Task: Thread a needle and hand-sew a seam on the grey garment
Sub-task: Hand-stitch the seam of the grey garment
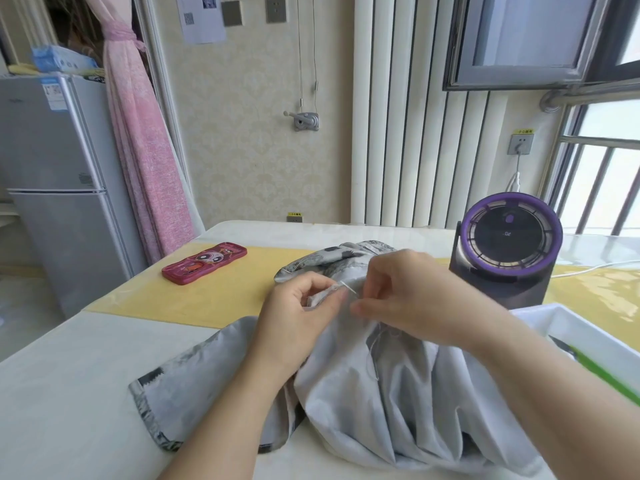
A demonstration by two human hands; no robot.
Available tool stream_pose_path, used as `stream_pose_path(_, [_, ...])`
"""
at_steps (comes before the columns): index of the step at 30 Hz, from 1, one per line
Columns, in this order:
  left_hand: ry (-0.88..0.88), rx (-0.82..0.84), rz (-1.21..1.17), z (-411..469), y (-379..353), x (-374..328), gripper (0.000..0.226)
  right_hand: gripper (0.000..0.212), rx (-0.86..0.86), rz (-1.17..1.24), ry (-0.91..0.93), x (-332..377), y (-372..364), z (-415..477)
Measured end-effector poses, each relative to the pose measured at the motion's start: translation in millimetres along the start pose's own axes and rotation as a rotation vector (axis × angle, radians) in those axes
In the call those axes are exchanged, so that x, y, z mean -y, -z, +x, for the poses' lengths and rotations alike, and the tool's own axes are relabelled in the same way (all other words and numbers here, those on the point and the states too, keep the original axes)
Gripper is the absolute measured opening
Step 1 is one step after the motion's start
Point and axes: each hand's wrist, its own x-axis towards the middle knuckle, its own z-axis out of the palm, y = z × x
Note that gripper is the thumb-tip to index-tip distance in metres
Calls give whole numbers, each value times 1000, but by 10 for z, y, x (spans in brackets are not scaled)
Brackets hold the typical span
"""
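The grey garment (pixel 381 393) lies bunched on the table in front of me, its printed side showing at the back and left. My left hand (pixel 298 306) pinches a folded edge of the fabric between thumb and fingers. A thin silver needle (pixel 349 287) pokes out of that edge. My right hand (pixel 408 292) is just right of it, fingers curled toward the needle; its grip on the needle is hidden by the fingers. A pale thread (pixel 372 351) hangs down over the cloth below my right hand.
A red phone in a cartoon case (pixel 204 263) lies on the yellow table mat (pixel 194 296) at the left. A purple and black desk fan (pixel 509 251) stands at the right. A white tray (pixel 595 337) with a green tool sits at the right edge.
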Motion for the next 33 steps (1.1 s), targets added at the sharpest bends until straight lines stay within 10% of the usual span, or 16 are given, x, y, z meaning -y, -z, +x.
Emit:
stream_pose_path(12, [67,-11,-14,19,-2,86,11,26,25,654,13,-143,57,80])
stream_pose_path(17, [56,-5,-12,17,7,63,11,28,242,540,40,-160,174,29])
stream_pose_path(22, [-19,-8,-36,9,32,1,14,24,-47,377,-5,-235,234,74])
stream_pose_path(33, [38,42,35,42,113,23,17,23,-70,144,-51,-459,131,134])
